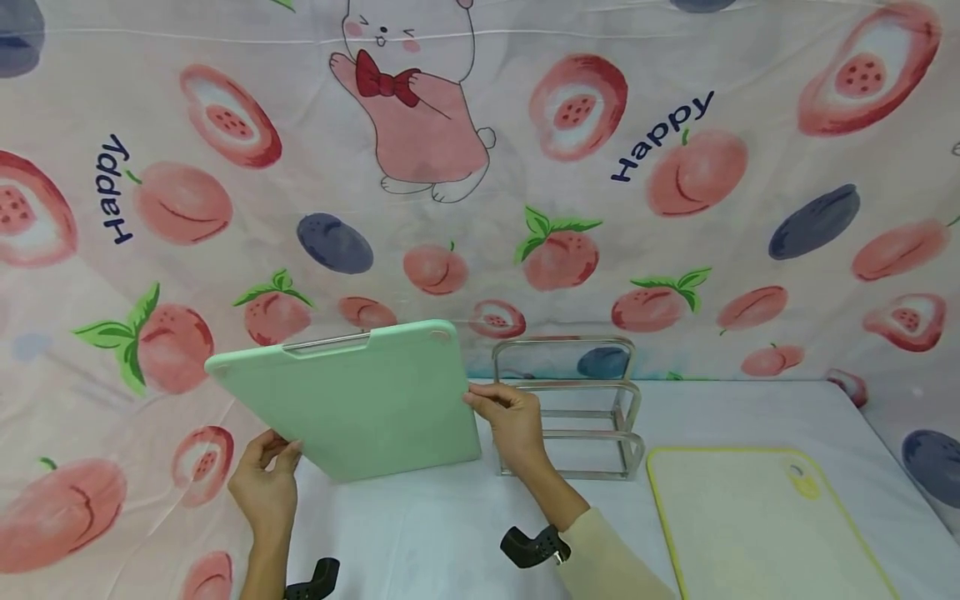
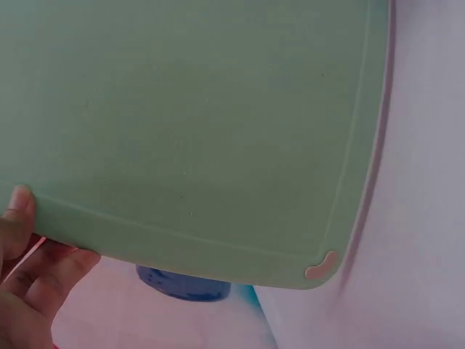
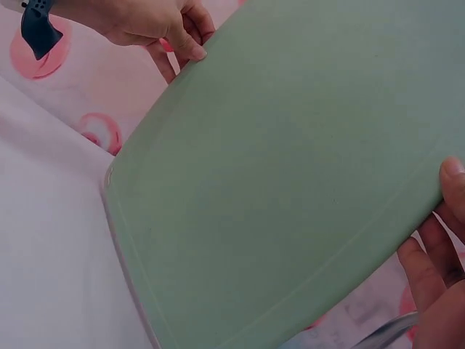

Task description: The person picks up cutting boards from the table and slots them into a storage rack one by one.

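Observation:
A green cutting board [image 1: 367, 408] is held up between both hands, tilted, with a metal handle strip [image 1: 326, 342] in its top edge. My left hand [image 1: 266, 487] pinches its left side edge, thumb on the near face. At the opposite side edge, my right hand [image 1: 513, 425] pinches it between thumb and fingers. In the left wrist view, a pinkish corner pad [image 2: 321, 265] shows on the board and its lower edge runs close over the white surface. The right wrist view shows both hands gripping opposite edges of the board.
Just right of the board, behind my right hand, stands a metal wire rack [image 1: 633, 446] with several upright loops. A white cutting board with a yellow rim [image 1: 757, 525] lies flat on the white table [image 1: 420, 542] at the right. A fruit-printed cloth [image 1: 450, 233] hangs behind.

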The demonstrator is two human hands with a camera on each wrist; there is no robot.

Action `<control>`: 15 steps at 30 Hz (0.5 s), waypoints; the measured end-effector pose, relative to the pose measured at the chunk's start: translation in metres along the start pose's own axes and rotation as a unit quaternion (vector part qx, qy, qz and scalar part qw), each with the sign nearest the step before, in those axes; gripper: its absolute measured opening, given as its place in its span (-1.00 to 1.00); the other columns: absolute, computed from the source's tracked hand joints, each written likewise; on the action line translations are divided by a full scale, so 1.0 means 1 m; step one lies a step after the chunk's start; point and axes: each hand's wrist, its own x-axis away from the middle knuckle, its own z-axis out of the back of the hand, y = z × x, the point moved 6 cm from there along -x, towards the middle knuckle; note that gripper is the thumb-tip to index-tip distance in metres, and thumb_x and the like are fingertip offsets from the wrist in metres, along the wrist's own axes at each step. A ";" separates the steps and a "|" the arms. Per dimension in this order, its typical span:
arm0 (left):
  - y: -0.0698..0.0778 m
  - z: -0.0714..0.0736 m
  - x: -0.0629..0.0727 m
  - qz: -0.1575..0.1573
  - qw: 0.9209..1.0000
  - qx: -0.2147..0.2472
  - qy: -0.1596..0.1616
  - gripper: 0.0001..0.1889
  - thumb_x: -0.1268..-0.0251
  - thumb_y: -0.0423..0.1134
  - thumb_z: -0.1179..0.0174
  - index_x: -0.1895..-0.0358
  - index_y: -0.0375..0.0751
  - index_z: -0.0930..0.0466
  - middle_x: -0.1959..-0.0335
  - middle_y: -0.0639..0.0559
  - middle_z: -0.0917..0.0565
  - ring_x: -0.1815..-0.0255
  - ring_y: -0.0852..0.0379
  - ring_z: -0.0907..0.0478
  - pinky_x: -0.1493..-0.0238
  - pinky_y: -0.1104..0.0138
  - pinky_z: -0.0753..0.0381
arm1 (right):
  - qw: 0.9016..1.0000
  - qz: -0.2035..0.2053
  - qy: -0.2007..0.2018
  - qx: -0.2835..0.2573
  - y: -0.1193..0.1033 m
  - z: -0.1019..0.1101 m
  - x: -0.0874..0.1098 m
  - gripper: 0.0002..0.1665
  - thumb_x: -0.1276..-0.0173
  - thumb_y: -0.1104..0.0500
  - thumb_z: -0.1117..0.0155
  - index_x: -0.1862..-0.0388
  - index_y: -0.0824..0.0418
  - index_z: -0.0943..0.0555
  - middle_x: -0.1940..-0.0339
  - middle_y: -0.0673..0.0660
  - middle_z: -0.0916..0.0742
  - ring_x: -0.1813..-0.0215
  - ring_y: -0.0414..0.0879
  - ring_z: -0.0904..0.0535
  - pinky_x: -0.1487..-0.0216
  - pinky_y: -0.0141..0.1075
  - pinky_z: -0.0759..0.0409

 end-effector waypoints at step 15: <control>0.026 -0.013 -0.012 -0.047 0.995 0.077 0.038 -0.84 -0.05 -0.68 -0.26 0.25 -0.56 -0.62 0.45 -0.01 -0.63 0.40 0.36 -0.57 0.33 0.59 -0.57 | 0.999 0.034 -0.008 -0.009 -0.004 0.013 -0.023 -0.80 -0.14 0.22 -0.47 0.28 0.31 -0.75 0.26 0.10 -0.75 0.12 -0.03 -0.63 0.15 -0.31 -0.61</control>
